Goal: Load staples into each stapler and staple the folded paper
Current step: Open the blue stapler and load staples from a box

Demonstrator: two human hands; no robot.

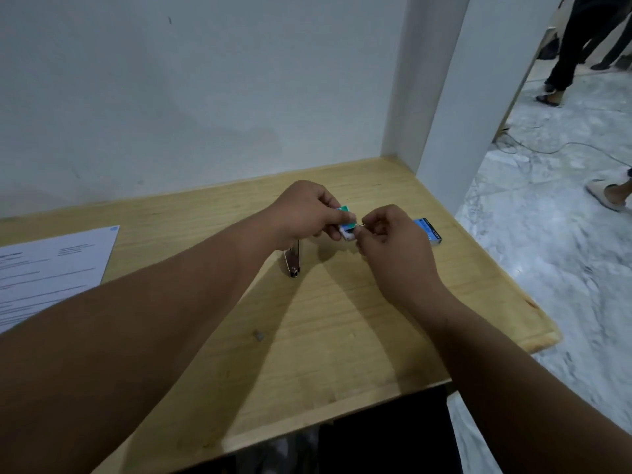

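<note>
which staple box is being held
The green box, gripped in the left hand. The blue box lies untouched on the table, beyond the right hand.

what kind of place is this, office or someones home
Probably an office or study cubicle, though a home can't be ruled out. A light wooden desk sits between white partition walls, with a printed sheet of paper on it, and a marble-patterned floor beyond where other people stand.

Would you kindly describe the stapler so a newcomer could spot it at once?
Start at the wooden table and find the left hand near its middle. Just beneath that wrist lies the stapler, partly hidden. It alone is dark and metallic; the small boxes nearby are blue or green.
</note>
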